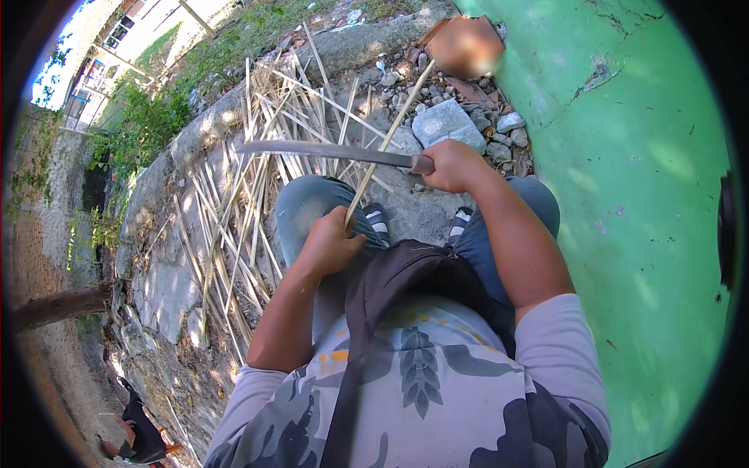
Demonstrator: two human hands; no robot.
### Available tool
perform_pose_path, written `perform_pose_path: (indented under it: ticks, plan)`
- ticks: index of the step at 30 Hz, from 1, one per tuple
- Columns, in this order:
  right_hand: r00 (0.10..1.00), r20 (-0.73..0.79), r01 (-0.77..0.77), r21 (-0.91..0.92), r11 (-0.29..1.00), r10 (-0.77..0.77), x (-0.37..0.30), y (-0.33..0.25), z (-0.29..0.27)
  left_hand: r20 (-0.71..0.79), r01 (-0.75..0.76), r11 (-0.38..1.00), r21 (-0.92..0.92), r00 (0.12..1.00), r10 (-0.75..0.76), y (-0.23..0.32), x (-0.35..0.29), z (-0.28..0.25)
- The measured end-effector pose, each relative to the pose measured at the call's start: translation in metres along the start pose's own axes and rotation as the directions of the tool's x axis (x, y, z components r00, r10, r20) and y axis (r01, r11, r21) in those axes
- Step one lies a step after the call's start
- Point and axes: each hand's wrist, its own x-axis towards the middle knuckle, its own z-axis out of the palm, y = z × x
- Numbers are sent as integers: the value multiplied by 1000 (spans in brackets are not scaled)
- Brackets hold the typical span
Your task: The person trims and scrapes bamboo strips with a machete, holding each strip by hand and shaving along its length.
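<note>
My left hand (331,243) is closed around the lower end of a long, pale bamboo strip (403,109), which slants up and away to the right in front of my knees. In my right hand (456,165) is the handle of a machete (312,148), its long, slightly curved blade pointing left. Blade and strip cross in the picture a little above my left hand; whether they touch, I cannot tell. Beyond my left knee lies a loose pile of similar bamboo strips (250,195), scattered across stony ground.
A whitish stone block (449,125) sits among gravel (499,140) ahead of my right hand. Behind it is a reddish-brown object (466,47), partly blurred. A green painted surface (632,234) runs along my right. Far lower left, another person (139,429) is in view.
</note>
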Motion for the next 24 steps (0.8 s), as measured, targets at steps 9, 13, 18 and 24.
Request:
perform_pose_path:
  ticks: [9,13,18,24]
  plan:
    - [998,-64,21,5,1000,-21,-6,-23,4,-39,-48,999,-17,998,47,-11,-1,1]
    - [995,47,-90,33,995,89,0,-4,0,6,1,1000,-15,1000,-1,3,2,1]
    - [986,20,-169,125,978,168,0,-13,-10,-18,-45,999,18,999,46,-2,0,0]
    - [995,-53,78,-98,992,-84,-8,-18,5,4,-18,1000,-23,1000,18,1,0,-1]
